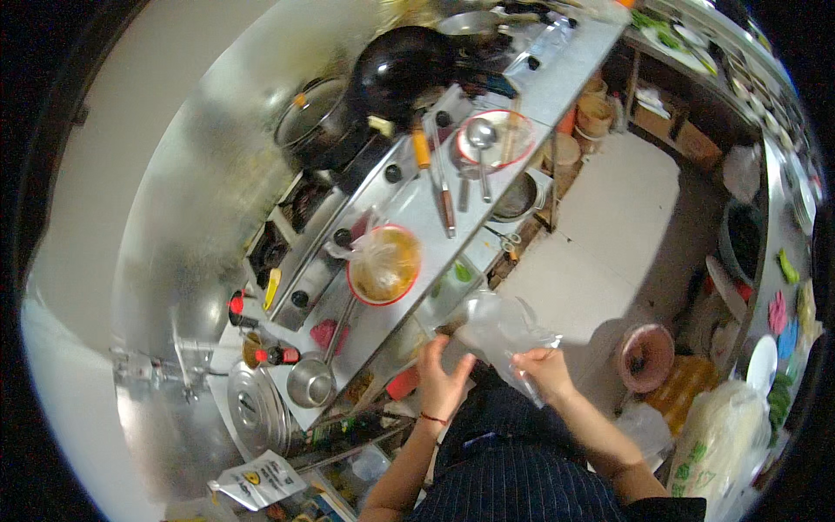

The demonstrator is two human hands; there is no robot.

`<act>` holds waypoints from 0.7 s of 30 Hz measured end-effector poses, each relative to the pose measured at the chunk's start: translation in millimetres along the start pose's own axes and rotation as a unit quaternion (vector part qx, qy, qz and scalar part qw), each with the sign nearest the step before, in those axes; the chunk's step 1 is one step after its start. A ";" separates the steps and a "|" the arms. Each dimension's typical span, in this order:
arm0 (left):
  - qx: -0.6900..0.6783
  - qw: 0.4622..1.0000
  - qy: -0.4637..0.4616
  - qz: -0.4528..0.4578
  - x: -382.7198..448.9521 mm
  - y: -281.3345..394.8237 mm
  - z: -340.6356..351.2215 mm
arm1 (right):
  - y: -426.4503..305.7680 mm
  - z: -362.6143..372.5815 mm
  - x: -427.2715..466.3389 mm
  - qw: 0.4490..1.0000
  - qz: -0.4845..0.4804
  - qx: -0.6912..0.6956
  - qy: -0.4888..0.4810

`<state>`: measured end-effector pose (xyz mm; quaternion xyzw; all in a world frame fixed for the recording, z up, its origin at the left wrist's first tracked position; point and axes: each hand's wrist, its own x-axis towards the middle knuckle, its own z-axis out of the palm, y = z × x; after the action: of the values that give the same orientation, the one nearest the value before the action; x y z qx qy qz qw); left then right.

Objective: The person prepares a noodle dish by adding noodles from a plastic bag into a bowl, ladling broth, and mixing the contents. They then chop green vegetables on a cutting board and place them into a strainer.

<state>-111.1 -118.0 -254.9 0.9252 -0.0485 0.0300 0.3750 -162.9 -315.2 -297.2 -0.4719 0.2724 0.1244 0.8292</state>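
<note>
My right hand grips a clear plastic bag that hangs loosely in front of my apron. My left hand is beside the bag with thumb and fingers apart, holding nothing. Ahead on the steel counter stands a red-rimmed bowl of yellowish food, with a bunched clear plastic bag lying over its top. To the left of that bowl rests a steel ladle with a long handle.
A second red-rimmed bowl carries a metal spoon. Tools with orange and brown handles lie nearby. A black wok and a dark pot occupy the stove. Scissors lie below; a pink bucket stands to the right.
</note>
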 end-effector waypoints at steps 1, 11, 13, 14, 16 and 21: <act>-0.040 0.996 -0.076 0.038 -2.7 -3.1 -7.5 | 1.7 19.4 -1.6 0.999 0.026 0.034 -0.004; -0.690 0.635 0.114 -0.328 7.9 -149.5 -56.7 | -13.9 113.7 5.7 0.917 0.138 0.354 -0.121; -0.745 0.560 0.067 -0.356 -8.0 -218.3 -94.9 | -33.6 104.2 15.3 0.868 0.138 0.464 -0.111; -0.721 0.631 0.083 -0.273 -17.9 -235.3 -111.6 | -39.0 106.3 20.9 0.885 0.106 0.428 -0.148; -0.566 0.768 0.170 -0.247 -13.3 -233.2 -137.0 | -48.8 111.8 29.2 0.911 0.032 0.353 -0.211; -0.177 0.966 -0.147 0.114 40.1 -108.7 -167.0 | -55.1 198.4 27.2 0.953 0.025 0.070 -0.295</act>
<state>-62.3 73.3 -206.7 0.8266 -0.2132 -0.0726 0.5157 -48.7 -176.7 -192.8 -0.3479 0.0355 0.2595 0.9002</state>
